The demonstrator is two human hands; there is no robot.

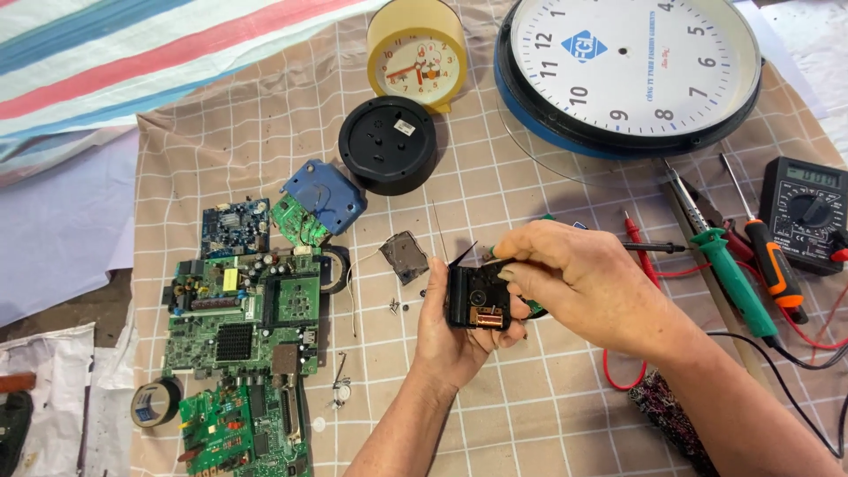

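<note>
Forearms: both come in from the bottom edge and meet over the middle of the checked cloth (530, 415).
Left hand (452, 340): fingers wrapped around a small black clock movement (475, 300), clamped on it from below and behind, its open side up so a copper coil shows.
Right hand (579, 278): fingertips pinched together at the upper right corner of the movement; whether they hold a small part or tool there cannot be told, as the hand covers it.
Clock movement: held just above the cloth, centre of the view, between both hands.
Close by, left of the hands: a grey square cover plate (405, 256) and a few tiny loose parts (395, 306) lie on the cloth.
Further left: a large green circuit board (243, 314), a smaller blue board (235, 226), another green board (243, 428) at the bottom, and a roll of tape (155, 402).
Above: a blue plastic housing (325, 196), a round black casing (387, 144), a yellow alarm clock (419, 55) and a big wall clock (629, 66) with a blue rim.
Right: a green-handled soldering iron (729, 269), an orange-handled screwdriver (773, 265), a red probe (638, 243) partly hidden by the right hand, and a black multimeter (808, 212).
</note>
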